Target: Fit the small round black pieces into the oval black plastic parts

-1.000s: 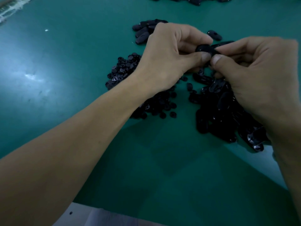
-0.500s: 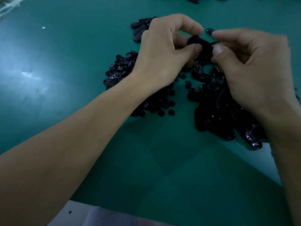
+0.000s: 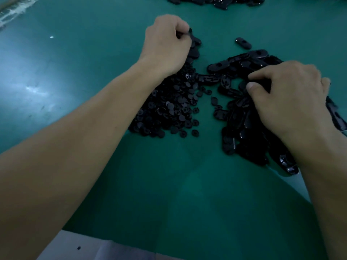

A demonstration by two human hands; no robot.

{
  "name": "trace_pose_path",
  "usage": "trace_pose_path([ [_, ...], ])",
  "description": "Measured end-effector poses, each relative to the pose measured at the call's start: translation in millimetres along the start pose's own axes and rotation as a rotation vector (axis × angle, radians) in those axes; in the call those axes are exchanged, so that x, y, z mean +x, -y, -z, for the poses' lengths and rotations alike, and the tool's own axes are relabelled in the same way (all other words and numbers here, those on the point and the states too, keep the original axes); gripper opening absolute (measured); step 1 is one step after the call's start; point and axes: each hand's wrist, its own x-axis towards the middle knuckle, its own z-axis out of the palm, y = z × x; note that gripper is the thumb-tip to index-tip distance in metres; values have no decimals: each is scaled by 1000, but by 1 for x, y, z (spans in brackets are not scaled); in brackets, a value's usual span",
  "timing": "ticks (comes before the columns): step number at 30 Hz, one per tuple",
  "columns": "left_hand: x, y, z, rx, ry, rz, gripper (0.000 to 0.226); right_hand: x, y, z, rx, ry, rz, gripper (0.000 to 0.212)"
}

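A heap of small round black pieces (image 3: 169,109) lies on the green table under my left forearm. To its right is a heap of oval black plastic parts (image 3: 242,126). My left hand (image 3: 165,45) is at the far side, over a small cluster of oval parts (image 3: 195,51), its curled fingertips holding one dark oval part. My right hand (image 3: 289,96) rests on the oval heap, with thumb and forefinger pinching an oval part there. My fingers hide most of both held parts.
A single oval part (image 3: 243,43) lies apart at the back between my hands. Another heap of black parts (image 3: 216,0) runs along the far edge. Crumpled clear plastic (image 3: 13,10) sits at the far left. The table's near edge (image 3: 84,246) is white.
My hands, which together held one oval part in the air, have parted. The left hand carried it back and left to the small cluster; the right hand dropped onto the oval heap.
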Motion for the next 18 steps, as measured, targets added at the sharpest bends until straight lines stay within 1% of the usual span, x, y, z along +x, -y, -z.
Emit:
trace_pose_path([
  [1, 2, 0, -1, 25, 22, 9, 14, 1, 0, 1, 23, -8, 10, 27],
  [2, 3, -1, -2, 39, 34, 16, 14, 1, -1, 1, 58, -18, 23, 25],
  [6, 4, -7, -4, 68, 68, 31, 28, 2, -1, 2, 173, -84, 61, 22],
  [9, 3, -10, -4, 151, 82, 33, 32, 1, 1, 2, 247, -139, 68, 24],
  [12, 1, -11, -2, 218, 125, 59, 38, 2, 1, 0, 301, -152, 36, 24],
  [15, 0, -12, 1, 193, 157, 68, 25, 3, 1, -2, 339, -184, 38, 23],
  [18, -3, -15, 2, 172, 177, 66, 25, 5, 1, -2, 341, -281, 73, 21],
])
